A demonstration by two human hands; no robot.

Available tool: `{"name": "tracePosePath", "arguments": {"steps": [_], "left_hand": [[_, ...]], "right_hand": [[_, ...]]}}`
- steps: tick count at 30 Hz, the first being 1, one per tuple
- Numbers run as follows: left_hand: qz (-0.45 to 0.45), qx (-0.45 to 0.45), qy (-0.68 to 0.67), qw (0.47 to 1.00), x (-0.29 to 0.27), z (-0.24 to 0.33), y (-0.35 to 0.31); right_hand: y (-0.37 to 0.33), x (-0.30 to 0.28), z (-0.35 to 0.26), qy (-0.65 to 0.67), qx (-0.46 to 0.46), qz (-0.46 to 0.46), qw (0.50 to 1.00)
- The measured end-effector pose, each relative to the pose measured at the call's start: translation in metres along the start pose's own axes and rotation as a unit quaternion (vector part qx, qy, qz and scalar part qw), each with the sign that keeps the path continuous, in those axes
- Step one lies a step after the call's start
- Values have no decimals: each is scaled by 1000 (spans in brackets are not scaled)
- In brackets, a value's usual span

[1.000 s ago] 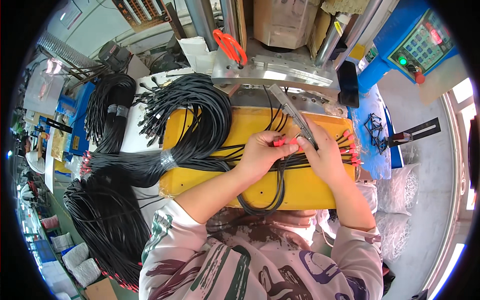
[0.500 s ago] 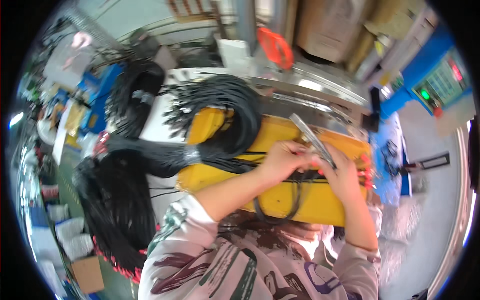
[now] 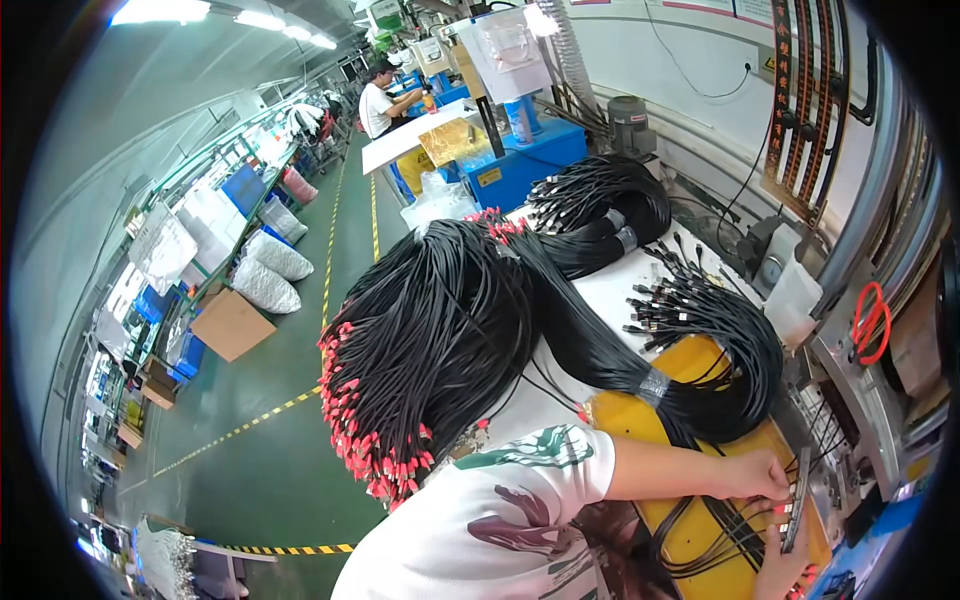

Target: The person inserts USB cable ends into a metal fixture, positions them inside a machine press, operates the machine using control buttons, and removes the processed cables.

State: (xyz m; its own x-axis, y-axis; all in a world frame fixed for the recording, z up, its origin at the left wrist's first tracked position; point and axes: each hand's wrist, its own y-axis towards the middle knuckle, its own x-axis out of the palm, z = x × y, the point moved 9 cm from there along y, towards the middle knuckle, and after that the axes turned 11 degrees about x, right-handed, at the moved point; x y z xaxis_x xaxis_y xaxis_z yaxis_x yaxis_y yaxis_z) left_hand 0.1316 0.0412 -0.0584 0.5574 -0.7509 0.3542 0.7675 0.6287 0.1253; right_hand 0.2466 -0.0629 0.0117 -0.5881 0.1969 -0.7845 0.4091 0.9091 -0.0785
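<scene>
My left hand (image 3: pixel 755 475) is closed in a pinch at the upper part of a narrow grey metal bar (image 3: pixel 797 500); what its fingertips hold is too small to make out. Below it my right hand (image 3: pixel 778 568) grips the bar from its lower end, partly cut off toward the picture's edge. Small red and white cable tips (image 3: pixel 783 509) show beside the bar, between the hands. Thin black cables (image 3: pixel 690 560) run across a yellow board (image 3: pixel 655 512) under my hands. Left of them, a thick bundle of black cables (image 3: pixel 590 340) is bound with clear wrap (image 3: pixel 654 387).
Many red-tipped black cables (image 3: pixel 430 340) hang over the table's left edge. Another coiled bundle (image 3: pixel 610 205) lies at the back. Orange-handled scissors (image 3: pixel 871 322) hang at the right. A blue machine (image 3: pixel 530 160) stands behind. A co-worker (image 3: pixel 382 105) sits far off beside the aisle (image 3: pixel 290 400).
The view has swung left and up, so hands and board now sit at the lower right. The aisle and co-worker have come into sight. My right hand still holds the metal bar.
</scene>
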Motion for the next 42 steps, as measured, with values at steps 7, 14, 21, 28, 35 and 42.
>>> {"name": "tracePosePath", "arguments": {"steps": [7,14,21,28,35,42], "left_hand": [[3,17,-27,999,12,-19,14],[39,-25,20,999,-18,-13,0],[25,-55,-10,998,0,-11,5],[192,-19,-18,981,-29,4,26],[167,-45,-98,980,-30,-30,101],[141,-99,-221,960,-6,-39,108]], "right_hand": [[-5,-10,7,21,22,6,1000],[16,18,10,143,-7,-4,990],[2,-8,23,58,-30,42,997],[-17,-13,37,-1,-39,92,995],[50,-4,12,-22,-94,72,993],[194,-48,82,-140,-4,178,974]]}}
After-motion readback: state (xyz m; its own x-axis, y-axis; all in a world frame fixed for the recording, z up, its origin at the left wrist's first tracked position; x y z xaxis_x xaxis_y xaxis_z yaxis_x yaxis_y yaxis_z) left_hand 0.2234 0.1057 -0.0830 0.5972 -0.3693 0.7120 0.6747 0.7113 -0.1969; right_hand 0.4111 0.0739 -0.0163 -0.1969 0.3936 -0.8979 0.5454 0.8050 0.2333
